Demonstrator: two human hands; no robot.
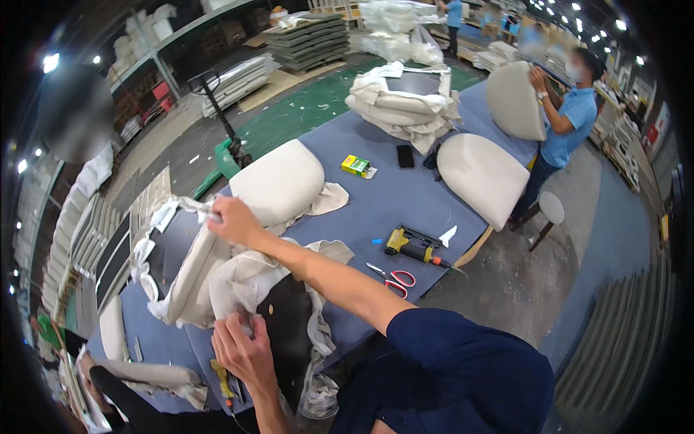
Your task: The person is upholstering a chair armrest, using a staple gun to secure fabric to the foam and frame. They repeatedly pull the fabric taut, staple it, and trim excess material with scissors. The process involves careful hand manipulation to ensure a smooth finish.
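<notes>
Navy cloth of the person's sleeve (463, 354) fills the lower right, closest of all. Beyond it lies a dark panel (285, 325) ringed by loose beige cloth (249, 278), near the table's edge in front of the body. The left hand (246, 351) has its fingers closed on that cloth. The right hand (235, 220) is curled at the upper rim of a padded piece (191, 271) just beside it; whether anything is pinched there, I cannot tell.

As far as can be judged, the covering is partway along: cloth wraps the padded piece's side, yet its edge lies ragged around the dark back, and the cloth about the panel is slack, so securing and trimming seem left to do.

Farther out on the blue table (354, 228), red-handled scissors (394, 281) lie near a staple gun (412, 244). Two smooth cushions, one left (278, 181) and one right (481, 177), look covered on top. Past them a co-worker (567, 130) holds another upright cushion (515, 101).
</notes>
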